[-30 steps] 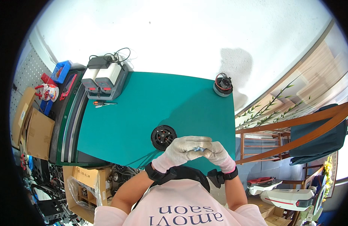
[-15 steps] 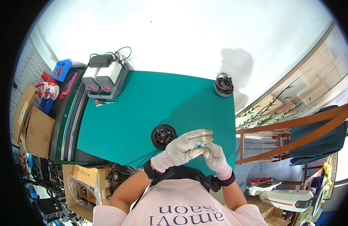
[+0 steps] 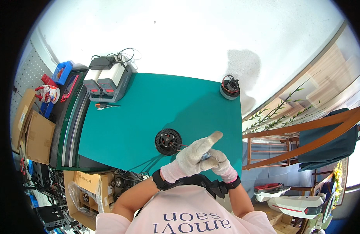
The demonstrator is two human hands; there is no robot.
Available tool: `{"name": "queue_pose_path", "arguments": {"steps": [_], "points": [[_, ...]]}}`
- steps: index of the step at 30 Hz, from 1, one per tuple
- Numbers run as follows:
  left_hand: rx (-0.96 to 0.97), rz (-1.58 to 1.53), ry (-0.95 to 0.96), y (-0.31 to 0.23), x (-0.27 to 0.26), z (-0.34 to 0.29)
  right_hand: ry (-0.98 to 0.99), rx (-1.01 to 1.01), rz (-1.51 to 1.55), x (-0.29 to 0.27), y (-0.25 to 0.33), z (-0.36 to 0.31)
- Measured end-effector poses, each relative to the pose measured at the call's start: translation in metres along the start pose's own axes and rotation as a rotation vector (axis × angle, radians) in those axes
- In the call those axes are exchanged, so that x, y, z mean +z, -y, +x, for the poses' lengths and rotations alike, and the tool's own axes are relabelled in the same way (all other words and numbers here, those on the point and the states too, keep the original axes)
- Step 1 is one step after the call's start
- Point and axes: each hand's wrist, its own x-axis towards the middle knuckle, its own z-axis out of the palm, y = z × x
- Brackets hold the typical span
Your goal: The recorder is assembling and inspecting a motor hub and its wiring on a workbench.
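Both my hands wear whitish-grey work gloves and meet over the right front part of the green tabletop. My left hand (image 3: 191, 158) has one finger stretched out to the upper right, while its other fingers and thumb close about a small pale-blue piece (image 3: 206, 156). My right hand (image 3: 222, 163) presses against the same piece with bent fingers. Glove fingers cover most of it, so its kind cannot be made out. Left of my hands lies a black round motor with a spoked face (image 3: 168, 142). Reddish wires (image 3: 182, 146) run from it toward my left glove.
A grey charging dock with two white battery packs (image 3: 107, 80) stands at the back left, a screwdriver (image 3: 102, 105) before it. Another black round part with coiled wires (image 3: 229, 88) sits at the back right. A wooden chair (image 3: 281, 136) stands beyond the table's right edge.
One left finger has straightened and lifted away from the right hand. Both hands have lowered slightly toward my body. Reddish wires beside the motor now show.
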Motion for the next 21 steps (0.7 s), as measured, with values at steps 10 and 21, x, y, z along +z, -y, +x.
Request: {"name": "queue_pose_path", "arguments": {"steps": [10,21], "points": [[0.019,0.282,0.042,0.001,-0.012,0.007,-0.069,-0.082,0.036,0.006,0.001,0.003],[-0.213,-0.198,0.104,-0.002,-0.001,-0.007,-0.042,-0.014,0.109,0.000,0.006,-0.002]]}}
